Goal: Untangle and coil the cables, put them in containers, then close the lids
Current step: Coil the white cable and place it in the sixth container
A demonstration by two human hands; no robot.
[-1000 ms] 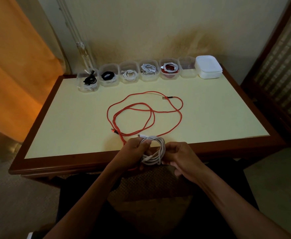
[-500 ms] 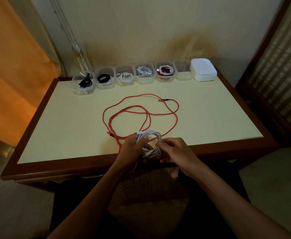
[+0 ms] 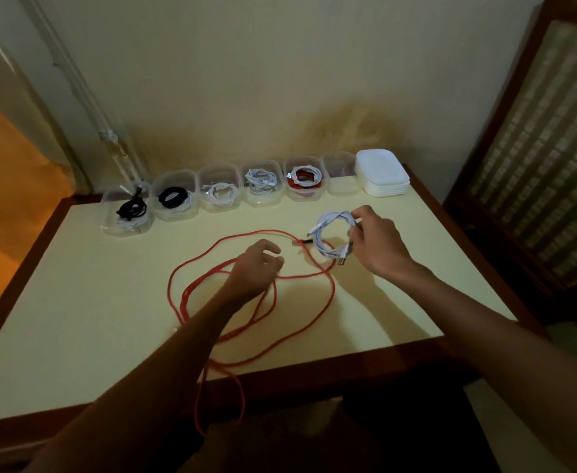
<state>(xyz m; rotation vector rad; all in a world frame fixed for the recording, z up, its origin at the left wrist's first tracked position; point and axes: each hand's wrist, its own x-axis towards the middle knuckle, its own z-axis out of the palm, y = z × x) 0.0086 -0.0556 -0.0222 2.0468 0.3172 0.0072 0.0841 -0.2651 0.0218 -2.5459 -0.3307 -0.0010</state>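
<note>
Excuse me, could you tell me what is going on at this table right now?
A person is sorting cables. The right hand holds a coiled white cable above the table, near the empty container in a row of six. The left hand hovers over a loose red cable, fingers loosely curled. The lids sit stacked, none fitted.

left hand point(image 3: 256, 268): hovering palm down, fingers loosely curled, gripping nothing
right hand point(image 3: 377, 242): stretched further forward, fingers pinched round the white cable coil point(image 3: 329, 233)
arms: both bare, reaching out from the bottom edge
</note>
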